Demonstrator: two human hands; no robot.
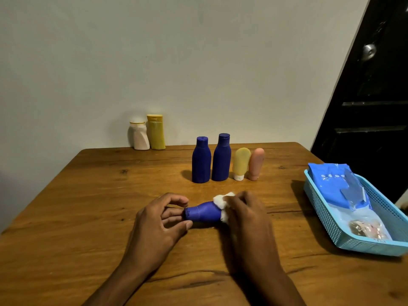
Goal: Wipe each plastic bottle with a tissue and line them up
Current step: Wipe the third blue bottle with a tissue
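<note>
Blue bottle (204,214) lies on its side at the desk's (88,206) middle; my left hand (160,219) pinches its cap end while my right hand (245,214) presses a white tissue (221,198) around its body. Four bottles (227,161) stand in a row behind.

The table (88,206) is wood, warm brown, with visible grain, dark knots and a soft sheen. The blue bottle (204,214) lying on it is matt plastic, as are the two standing blue bottles (201,164). The tissue (223,200) looks soft, fluffy white paper. The basket (326,219) is perforated light-blue plastic; the packet (331,184) inside is glossy film. The doorknob (369,51) is shiny metal.
</note>
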